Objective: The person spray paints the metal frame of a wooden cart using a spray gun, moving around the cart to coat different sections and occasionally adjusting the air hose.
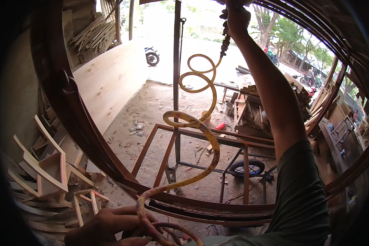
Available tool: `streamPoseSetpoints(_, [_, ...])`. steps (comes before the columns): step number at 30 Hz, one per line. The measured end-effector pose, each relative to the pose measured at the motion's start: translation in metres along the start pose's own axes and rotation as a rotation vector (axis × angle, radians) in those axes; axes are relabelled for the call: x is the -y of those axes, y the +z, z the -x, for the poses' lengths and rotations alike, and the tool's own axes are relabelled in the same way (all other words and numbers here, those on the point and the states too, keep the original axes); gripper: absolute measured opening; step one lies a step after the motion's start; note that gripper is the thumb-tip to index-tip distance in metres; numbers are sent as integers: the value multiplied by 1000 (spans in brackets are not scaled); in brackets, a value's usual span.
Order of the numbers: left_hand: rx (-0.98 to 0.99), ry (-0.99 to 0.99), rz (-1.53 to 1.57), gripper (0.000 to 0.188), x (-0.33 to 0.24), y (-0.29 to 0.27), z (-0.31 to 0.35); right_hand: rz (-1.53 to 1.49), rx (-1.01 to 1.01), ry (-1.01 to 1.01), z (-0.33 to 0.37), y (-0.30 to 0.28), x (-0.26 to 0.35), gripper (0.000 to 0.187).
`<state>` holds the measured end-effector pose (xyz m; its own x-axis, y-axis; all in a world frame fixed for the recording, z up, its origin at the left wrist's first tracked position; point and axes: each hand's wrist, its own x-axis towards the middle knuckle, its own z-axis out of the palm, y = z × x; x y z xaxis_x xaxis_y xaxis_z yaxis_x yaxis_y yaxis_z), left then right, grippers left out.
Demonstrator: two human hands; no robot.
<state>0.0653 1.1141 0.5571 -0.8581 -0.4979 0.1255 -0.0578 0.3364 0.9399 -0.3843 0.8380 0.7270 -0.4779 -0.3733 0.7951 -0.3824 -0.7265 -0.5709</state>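
Note:
A yellow coiled air hose (pixel 214 149), stained with reddish-brown paint, winds from the lower edge up to the top. At the lower left, my left hand (pixel 108 227) is closed about its near coils. My right arm stretches up and forward; at the top edge my right hand (pixel 238 18) grips a tool joined to the hose by a dark fitting (pixel 224 41). The upper picture edge cuts that tool off, so its kind does not show. Around my arms stands a large reddish-brown frame (pixel 217 205), its bars curving along both sides.
Cut wooden pieces (pixel 49 176) are heaped at the left beside a pale wooden panel (pixel 110 86). Beyond the frame lies a small black wheel (pixel 247 168). Stacked timber (pixel 254 108) stands at the right. Farther off, a motorbike (pixel 152 56) is partly hidden by the panel.

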Motion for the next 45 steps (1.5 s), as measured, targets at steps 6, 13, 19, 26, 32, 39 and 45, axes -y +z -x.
streamPoseSetpoints(6, [62,62,42,25,5,5,-22,-29,-71,-226,-28,-66,-18,41])
streamPoseSetpoints(13, [177,46,51,28,1,11,-51,157,-125,-158,-24,-141,16,33])
streamPoseSetpoints(19, [241,33,54,23,-5,22,-70,478,-215,-641,-96,-254,-20,22])
streamPoseSetpoints(26, [218,-78,37,28,-17,27,-78,602,-363,-606,-99,-328,-3,26])
streamPoseSetpoints(32, [217,-159,32,33,-21,33,-90,1063,-442,-651,-94,-397,20,42])
streamPoseSetpoints(39, [225,-194,26,34,-22,41,-105,1246,-485,-662,-114,-495,30,31])
streamPoseSetpoints(45, [184,-256,19,35,-31,51,-116,1469,-656,-820,-118,-541,46,36])
